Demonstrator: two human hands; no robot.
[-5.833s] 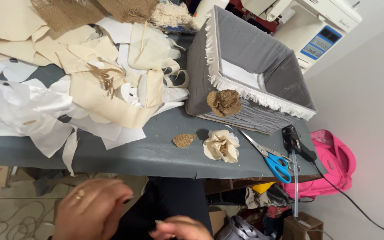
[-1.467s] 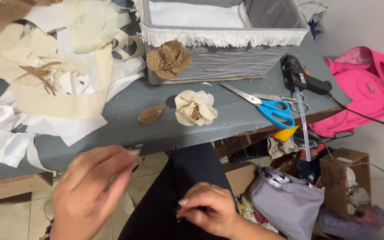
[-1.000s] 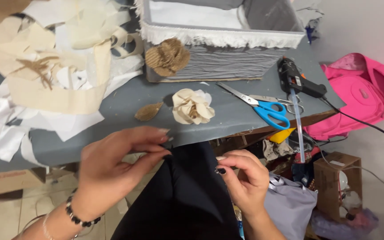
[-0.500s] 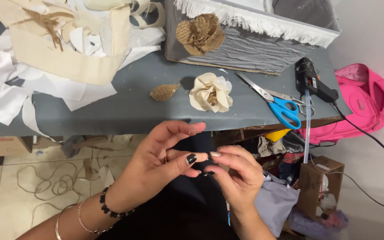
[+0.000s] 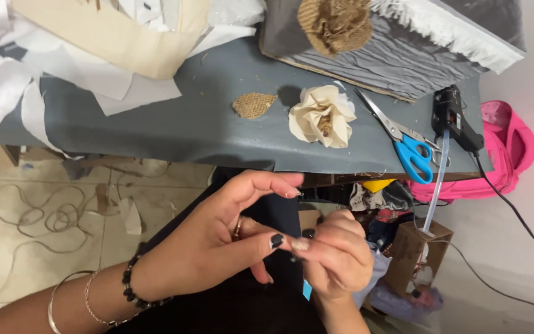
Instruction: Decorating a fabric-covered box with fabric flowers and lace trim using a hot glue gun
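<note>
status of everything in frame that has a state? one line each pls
left hand: fingertips pinched against the right hand's, over the lap; what they pinch is too small to tell
right hand: curled, fingertips meeting the left's
scissors: lying flat on the table, blades slightly apart
glue gun: lying on the table edge, cord attached
cream fabric flower: finished, resting on the table
burlap leaf: lying flat, loose

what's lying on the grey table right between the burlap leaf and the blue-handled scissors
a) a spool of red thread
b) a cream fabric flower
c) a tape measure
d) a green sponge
b: the cream fabric flower sits on the grey table, with the burlap leaf on one side of it and the blue-handled scissors on the other.
</note>
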